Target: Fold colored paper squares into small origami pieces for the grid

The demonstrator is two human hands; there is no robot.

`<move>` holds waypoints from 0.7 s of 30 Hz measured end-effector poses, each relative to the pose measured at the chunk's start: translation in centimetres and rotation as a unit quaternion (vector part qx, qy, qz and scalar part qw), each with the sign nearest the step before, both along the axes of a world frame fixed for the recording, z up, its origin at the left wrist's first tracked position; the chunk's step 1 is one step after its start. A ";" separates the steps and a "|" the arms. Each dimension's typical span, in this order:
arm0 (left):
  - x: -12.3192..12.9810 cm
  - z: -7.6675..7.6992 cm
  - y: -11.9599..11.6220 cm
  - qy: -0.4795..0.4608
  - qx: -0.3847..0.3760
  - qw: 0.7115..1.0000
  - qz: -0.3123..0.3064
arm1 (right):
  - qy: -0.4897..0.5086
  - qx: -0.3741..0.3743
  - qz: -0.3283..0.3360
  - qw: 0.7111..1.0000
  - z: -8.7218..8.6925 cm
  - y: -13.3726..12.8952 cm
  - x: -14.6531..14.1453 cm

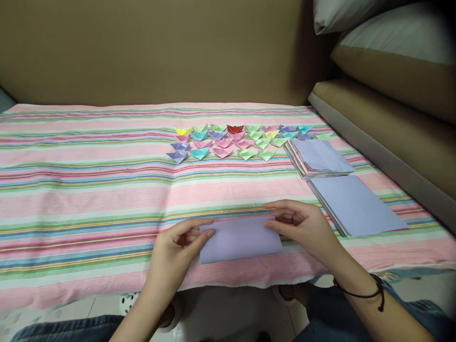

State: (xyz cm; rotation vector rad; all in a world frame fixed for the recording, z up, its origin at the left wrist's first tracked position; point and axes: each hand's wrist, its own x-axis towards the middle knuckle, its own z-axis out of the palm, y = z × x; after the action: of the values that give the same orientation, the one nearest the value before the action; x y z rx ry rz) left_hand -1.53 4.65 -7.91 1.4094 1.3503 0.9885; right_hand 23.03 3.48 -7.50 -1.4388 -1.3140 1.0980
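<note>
A sheet of lavender paper, seemingly folded over, lies near the front edge of the striped cloth. My left hand grips its left edge, thumb on top and fingers behind. At the upper right corner, my right hand holds the paper between thumb and fingers, with the index finger stretched out past the top edge. Beyond the hands, several small folded paper boats stand in rows, among them a red boat, a yellow boat and a turquoise boat.
To the right lie a stack of lavender-topped paper and, behind it, a second paper stack with colored edges. A striped cloth covers the seat. A brown backrest rises behind, and cushions are piled at the right.
</note>
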 end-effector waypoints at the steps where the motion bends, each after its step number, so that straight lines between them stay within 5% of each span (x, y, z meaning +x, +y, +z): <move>1: 0.0 0.0 0.0 0.002 0.000 1.000 0.000 | 0.002 0.000 -0.001 1.000 0.0 0.0 0.0; 21: -0.2 0.0 0.2 0.030 0.007 1.000 0.006 | 0.031 0.010 -0.002 0.999 -0.6 0.1 0.1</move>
State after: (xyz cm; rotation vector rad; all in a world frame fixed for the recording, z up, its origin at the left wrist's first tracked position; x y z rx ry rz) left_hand -1.77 4.85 -7.95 1.4524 1.3994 0.9724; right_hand 23.15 3.63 -8.10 -1.3798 -1.2750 1.1156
